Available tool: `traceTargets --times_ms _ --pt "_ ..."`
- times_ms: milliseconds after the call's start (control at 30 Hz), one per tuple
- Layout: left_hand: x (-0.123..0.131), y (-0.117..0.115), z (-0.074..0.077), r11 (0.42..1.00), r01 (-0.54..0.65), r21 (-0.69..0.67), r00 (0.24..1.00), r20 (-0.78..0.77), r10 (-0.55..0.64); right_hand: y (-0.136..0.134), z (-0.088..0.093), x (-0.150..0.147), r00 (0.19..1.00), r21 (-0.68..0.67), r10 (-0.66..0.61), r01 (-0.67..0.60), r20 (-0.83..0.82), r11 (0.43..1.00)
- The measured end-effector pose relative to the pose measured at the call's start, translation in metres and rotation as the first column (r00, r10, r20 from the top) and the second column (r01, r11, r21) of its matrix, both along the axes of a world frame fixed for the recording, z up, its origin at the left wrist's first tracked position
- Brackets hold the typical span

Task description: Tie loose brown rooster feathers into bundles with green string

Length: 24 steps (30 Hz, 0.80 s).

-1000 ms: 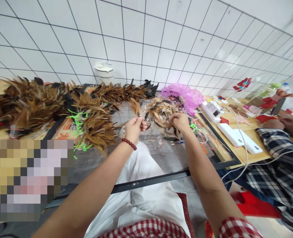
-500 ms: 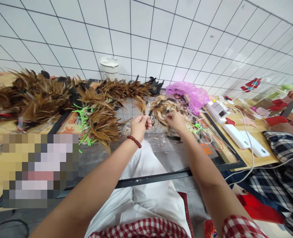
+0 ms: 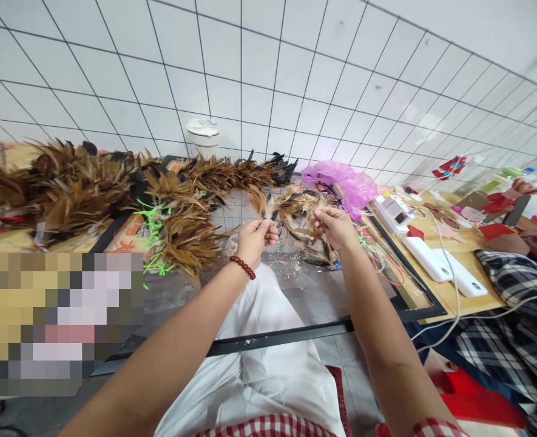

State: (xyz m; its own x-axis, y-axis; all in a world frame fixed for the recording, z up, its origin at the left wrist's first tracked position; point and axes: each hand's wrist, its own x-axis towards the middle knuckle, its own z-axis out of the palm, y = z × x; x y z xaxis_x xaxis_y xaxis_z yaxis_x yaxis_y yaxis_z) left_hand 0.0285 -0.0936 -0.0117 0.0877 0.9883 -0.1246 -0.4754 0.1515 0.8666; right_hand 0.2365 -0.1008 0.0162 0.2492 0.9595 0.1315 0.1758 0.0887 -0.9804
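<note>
The right hand [image 3: 337,228] has shifted rightward over loose feathers [image 3: 292,205], grip unclear, while the left hand [image 3: 253,239] pinches a brown feather tuft [image 3: 259,200]: seemingly gathering, needing delicate picking next.

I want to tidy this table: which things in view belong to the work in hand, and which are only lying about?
Seemingly in the work:
feather tuft, pinched in the left hand
loose feather pile, near the right hand
brown feather bundle with green strings, probably

Apparently just lying about:
lidded white cup
flat white devices
pink plastic bag (less certain)
</note>
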Motion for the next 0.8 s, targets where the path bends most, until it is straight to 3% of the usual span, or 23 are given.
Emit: traceTargets --times_ms 67,133,267,367,567,800 --pt "-0.001 0.000 0.001 1.000 -0.013 -0.005 1.000 0.002 0.013 0.001 0.000 0.004 0.979 0.109 -0.150 0.136 0.138 0.985" --pt "-0.002 0.000 0.001 1.000 -0.021 -0.009 1.000 0.010 0.021 0.002 0.001 0.007 0.966 0.186 -0.232 0.210 0.109 0.960" --pt "-0.002 -0.001 0.003 1.000 -0.010 -0.013 1.000 0.021 0.011 -0.001 0.006 0.002 0.958 0.102 -0.044 0.076 -0.283 0.992" --pt "-0.001 -0.003 0.004 0.999 0.016 -0.033 1.000 0.022 -0.016 -0.007 0.008 -0.011 0.938 0.028 0.110 -0.106 -0.330 0.994" --pt "0.002 -0.010 0.012 0.984 0.150 -0.091 0.989 0.006 -0.150 -0.015 0.001 -0.044 0.942 0.042 0.313 -0.310 -0.126 0.950" --pt "0.002 -0.013 0.015 0.971 0.213 -0.109 0.976 -0.023 -0.216 -0.008 -0.013 -0.048 0.948 0.113 0.196 -0.229 0.251 0.967"
